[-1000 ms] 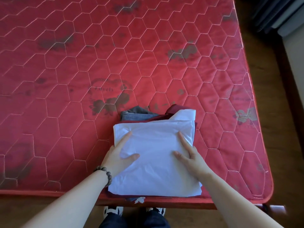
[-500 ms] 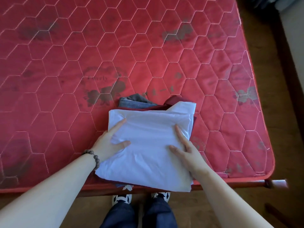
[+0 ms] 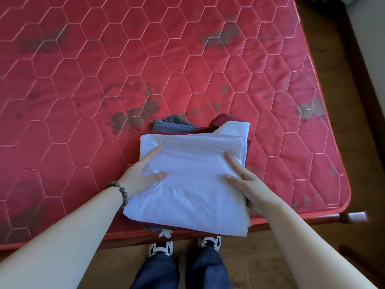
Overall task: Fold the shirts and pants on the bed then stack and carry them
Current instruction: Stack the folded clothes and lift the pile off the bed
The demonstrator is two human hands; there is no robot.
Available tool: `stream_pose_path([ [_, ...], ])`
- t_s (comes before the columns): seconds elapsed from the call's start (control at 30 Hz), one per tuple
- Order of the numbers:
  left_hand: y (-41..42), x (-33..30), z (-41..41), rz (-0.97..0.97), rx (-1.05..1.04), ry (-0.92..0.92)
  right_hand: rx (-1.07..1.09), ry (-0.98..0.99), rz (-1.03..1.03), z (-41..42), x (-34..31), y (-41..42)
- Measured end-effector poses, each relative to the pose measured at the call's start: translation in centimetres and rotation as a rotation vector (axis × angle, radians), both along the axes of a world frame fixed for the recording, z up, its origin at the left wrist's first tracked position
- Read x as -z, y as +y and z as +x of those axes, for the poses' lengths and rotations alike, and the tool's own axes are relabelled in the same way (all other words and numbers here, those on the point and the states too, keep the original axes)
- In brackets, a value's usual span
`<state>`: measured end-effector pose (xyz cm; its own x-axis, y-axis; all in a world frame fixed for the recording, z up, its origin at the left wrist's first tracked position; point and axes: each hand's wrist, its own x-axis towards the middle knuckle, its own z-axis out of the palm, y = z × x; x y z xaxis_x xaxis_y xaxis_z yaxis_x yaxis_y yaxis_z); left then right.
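A red quilted mattress [image 3: 187, 69] fills most of the view, stitched in hexagons and marked with dark faded prints, its near edge resting on a wooden frame [image 3: 325, 218] above a brown floor [image 3: 258, 265]. At that near edge lies the stack [image 3: 187, 213] of folded clothes, its front hanging slightly past the mattress rim. The white shirt [image 3: 198, 184] is on top, its collar end pointing away; under it a maroon garment [image 3: 218, 122] shows at the far side and along the near edge, and beneath that blue jeans [image 3: 168, 126] with a grey piece [image 3: 177, 118] peeking out at the back. The left hand [image 3: 141, 176] grips the stack's left side, thumb and forefinger lying on the white shirt and the other fingers hidden below it. The right hand [image 3: 248, 184] clasps the right side likewise, thumb and forefinger on top, the rest tucked under the edge. A beaded bracelet [image 3: 121, 189] circles the left wrist. Below the mattress stand two sneakers [image 3: 160, 248].
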<state>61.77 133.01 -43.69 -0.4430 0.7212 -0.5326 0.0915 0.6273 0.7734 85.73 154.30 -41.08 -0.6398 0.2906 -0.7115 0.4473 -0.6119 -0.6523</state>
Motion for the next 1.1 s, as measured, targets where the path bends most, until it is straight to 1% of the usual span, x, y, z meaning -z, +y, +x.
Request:
stream_pose_path([
  [0.17, 0.1, 0.1, 0.0, 0.015, -0.035, -0.029, 0.024, -0.001, 0.04, -0.4, -0.2, -0.7],
  [0.23, 0.2, 0.0, 0.0, 0.029, -0.053, -0.039, 0.04, -0.022, 0.141, -0.8, -0.3, -1.3],
  [0.33, 0.2, -0.7, 0.5, 0.059, -0.098, 0.016, 0.098, -0.033, 0.3, -0.9, -0.6, -2.2],
  [0.47, 0.0, -3.1, 1.2, 0.097, -0.12, 0.053, 0.135, -0.008, 0.361, -0.2, -2.6, -2.7],
  [0.6, 1.1, -8.4, 1.5, 0.12, -0.069, 0.079, 0.143, -0.016, 0.415, 1.0, -7.8, -2.9],
  [0.77, 3.6, -17.3, 2.4, 0.21, 0.049, 0.086, 0.221, -0.024, 0.499, 3.9, -17.5, -3.1],
  [0.83, 4.9, -21.0, 3.4, 0.257, 0.112, 0.085, 0.273, -0.021, 0.533, 5.9, -21.4, -3.3],
  [0.93, 7.0, -25.8, 5.4, 0.327, 0.225, 0.073, 0.379, -0.018, 0.529, 9.4, -26.3, -3.9],
  [1.1, 11.1, -32.0, 10.2, 0.397, 0.387, 0.066, 0.555, -0.028, 0.58, 15.7, -32.2, -4.8],
])
